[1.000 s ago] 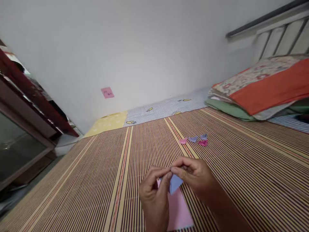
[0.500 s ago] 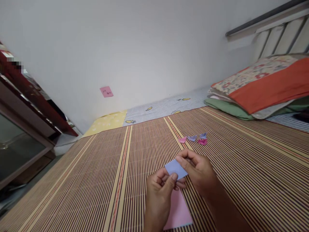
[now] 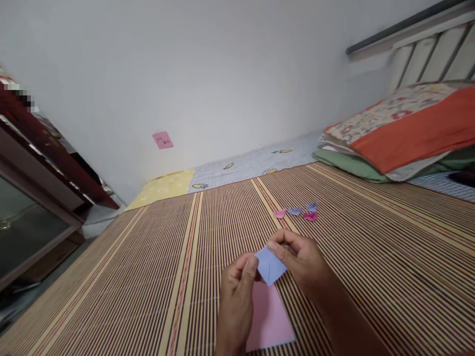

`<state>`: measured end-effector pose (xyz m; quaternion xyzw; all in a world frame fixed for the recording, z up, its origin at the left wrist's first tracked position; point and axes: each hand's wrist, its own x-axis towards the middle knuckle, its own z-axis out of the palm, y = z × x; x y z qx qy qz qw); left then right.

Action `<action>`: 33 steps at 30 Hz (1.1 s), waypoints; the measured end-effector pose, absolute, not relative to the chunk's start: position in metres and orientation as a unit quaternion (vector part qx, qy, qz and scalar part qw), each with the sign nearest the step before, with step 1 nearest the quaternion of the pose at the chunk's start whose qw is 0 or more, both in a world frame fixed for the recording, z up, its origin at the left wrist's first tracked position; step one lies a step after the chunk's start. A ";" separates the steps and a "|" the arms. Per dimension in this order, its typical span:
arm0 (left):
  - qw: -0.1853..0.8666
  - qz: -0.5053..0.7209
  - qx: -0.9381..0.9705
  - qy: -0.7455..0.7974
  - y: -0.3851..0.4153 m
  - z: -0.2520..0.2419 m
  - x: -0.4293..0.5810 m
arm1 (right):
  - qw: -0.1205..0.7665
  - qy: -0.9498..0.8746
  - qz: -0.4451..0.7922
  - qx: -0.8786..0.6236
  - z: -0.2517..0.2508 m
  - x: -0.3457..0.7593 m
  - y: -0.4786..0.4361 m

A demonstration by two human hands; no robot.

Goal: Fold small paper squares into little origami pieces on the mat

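Observation:
Between my two hands is a small blue square of folded paper, with a crease line showing on its face. My left hand pinches its left corner between thumb and fingers. At the upper edge, my right hand grips the paper, thumb on top. Below it, a pad of pink paper squares lies on the striped mat, partly covered by my left hand. Beyond my hands sit several small folded paper pieces: a light pink one, a purplish one, a blue one and a magenta one.
The striped bamboo mat covers the bed. Folded bedding with an orange band is stacked at the right back. A pink note is stuck on the white wall. A glass-fronted cabinet stands at the left.
My left thumb has shifted from the paper's lower edge to its left corner, uncovering the crease. The blue paper has turned slightly, its lower corner now pointing down. My right hand has barely moved.

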<state>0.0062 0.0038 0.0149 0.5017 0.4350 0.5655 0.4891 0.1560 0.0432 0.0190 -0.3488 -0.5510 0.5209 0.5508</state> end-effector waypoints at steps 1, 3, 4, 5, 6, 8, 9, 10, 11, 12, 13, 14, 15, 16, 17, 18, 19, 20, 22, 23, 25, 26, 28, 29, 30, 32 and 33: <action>0.487 0.570 0.500 0.432 0.004 0.014 0.005 | 0.546 -0.555 0.524 -0.344 0.019 0.155 0.043; 0.492 0.573 0.500 0.424 0.005 0.013 0.002 | 0.535 -0.563 0.530 -0.341 0.020 0.155 0.042; 0.494 0.572 0.501 0.423 0.006 0.013 0.000 | 0.530 -0.566 0.531 -0.342 0.020 0.155 0.042; 0.493 0.570 0.502 0.425 0.006 0.013 -0.001 | 0.525 -0.569 0.532 -0.343 0.021 0.156 0.042; 0.488 0.570 0.503 0.430 0.006 0.014 -0.001 | 0.521 -0.572 0.532 -0.343 0.021 0.156 0.042; 0.476 0.569 0.503 0.443 0.006 0.016 -0.001 | 0.517 -0.577 0.533 -0.340 0.021 0.158 0.042; 0.476 0.566 0.501 0.449 0.005 0.017 -0.001 | 0.515 -0.580 0.533 -0.338 0.022 0.159 0.042; 0.482 0.564 0.496 0.451 0.005 0.018 0.000 | 0.512 -0.585 0.532 -0.336 0.022 0.160 0.043; 0.493 0.564 0.486 0.449 0.004 0.020 0.000 | 0.507 -0.590 0.532 -0.335 0.022 0.161 0.043; 0.507 0.568 0.474 0.442 0.003 0.021 0.001 | 0.500 -0.595 0.533 -0.335 0.022 0.162 0.043; 0.521 0.573 0.464 0.430 0.001 0.022 0.000 | 0.492 -0.599 0.536 -0.335 0.021 0.164 0.044; 0.533 0.576 0.460 0.416 0.000 0.023 -0.001 | 0.484 -0.602 0.541 -0.335 0.021 0.165 0.044; 0.541 0.574 0.464 0.403 -0.001 0.024 -0.003 | 0.475 -0.604 0.547 -0.332 0.021 0.166 0.044; 0.549 0.563 0.479 0.391 -0.002 0.025 -0.005 | 0.467 -0.606 0.553 -0.328 0.020 0.167 0.045; 0.551 0.544 0.500 0.389 -0.003 0.025 -0.008 | 0.461 -0.610 0.559 -0.323 0.020 0.168 0.045; 0.548 0.526 0.518 0.394 -0.003 0.026 -0.012 | 0.454 -0.614 0.563 -0.317 0.019 0.168 0.046; 0.543 0.510 0.534 0.399 -0.003 0.026 -0.015 | 0.449 -0.618 0.564 -0.313 0.019 0.168 0.046; 0.537 0.498 0.549 0.403 -0.004 0.026 -0.018 | 0.447 -0.621 0.564 -0.311 0.019 0.168 0.047; 0.524 0.486 0.567 0.410 -0.004 0.026 -0.022 | 0.449 -0.619 0.565 -0.311 0.019 0.167 0.047; 0.517 0.483 0.573 0.413 -0.004 0.026 -0.023 | 0.450 -0.616 0.566 -0.312 0.019 0.166 0.047; 0.508 0.476 0.581 0.423 -0.005 0.026 -0.022 | 0.453 -0.611 0.567 -0.315 0.019 0.164 0.046; 0.503 0.473 0.581 0.429 -0.006 0.026 -0.021 | 0.454 -0.611 0.565 -0.318 0.020 0.164 0.046; 0.504 0.470 0.576 0.439 -0.007 0.026 -0.019 | 0.458 -0.614 0.554 -0.326 0.020 0.164 0.045; 0.511 0.468 0.572 0.439 -0.007 0.026 -0.018 | 0.460 -0.616 0.549 -0.329 0.020 0.164 0.045; 0.522 0.465 0.569 0.434 -0.007 0.027 -0.017 | 0.461 -0.615 0.547 -0.331 0.020 0.164 0.045; 0.548 0.456 0.565 0.415 -0.008 0.029 -0.016 | 0.462 -0.608 0.555 -0.330 0.019 0.164 0.046; 0.558 0.455 0.564 0.405 -0.008 0.029 -0.016 | 0.463 -0.603 0.562 -0.327 0.018 0.163 0.046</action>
